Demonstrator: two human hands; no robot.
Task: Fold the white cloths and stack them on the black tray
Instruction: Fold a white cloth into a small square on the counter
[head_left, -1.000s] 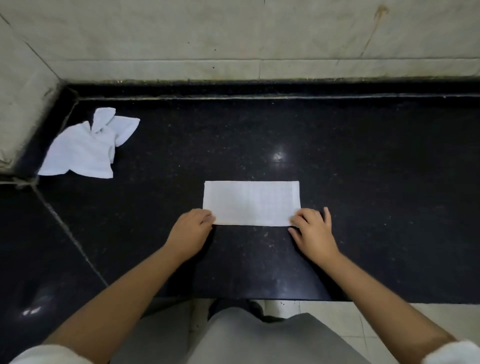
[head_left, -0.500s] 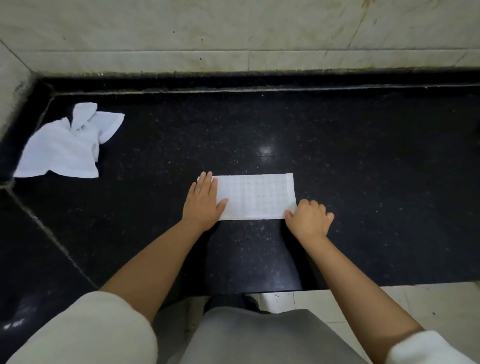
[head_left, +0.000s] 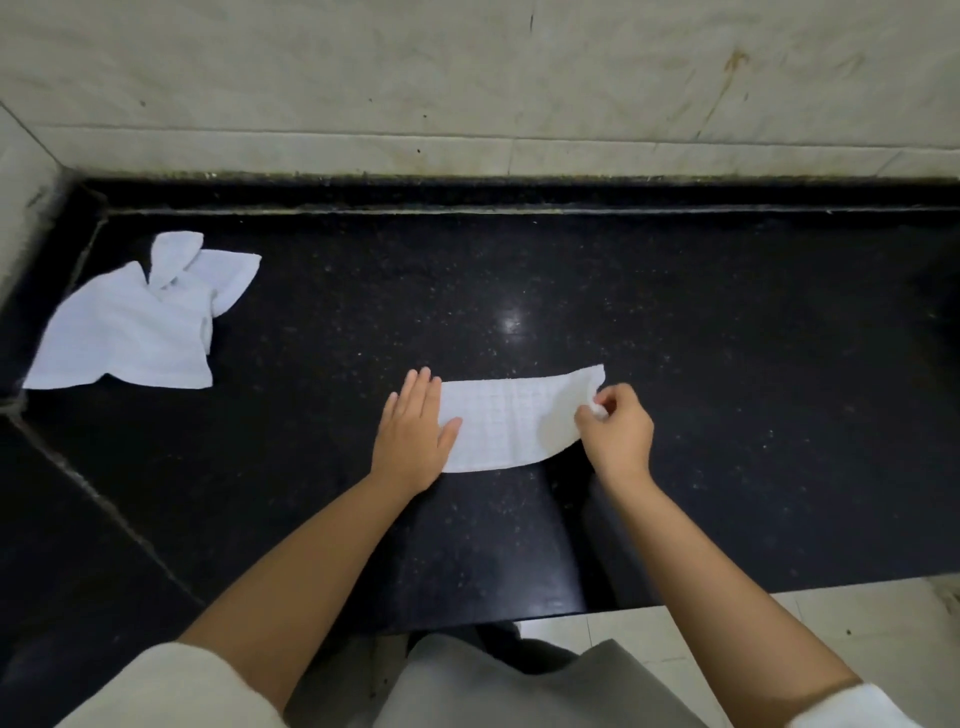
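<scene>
Cloth's (head_left: 506, 423) right end newly lifted

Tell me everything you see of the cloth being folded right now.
The cloth is a white, grid-textured strip, already folded long and narrow, lying on the black counter. The left hand presses its left end flat. The right hand pinches its right end, lifted off the surface and curling up. Nothing else touches it.
</scene>
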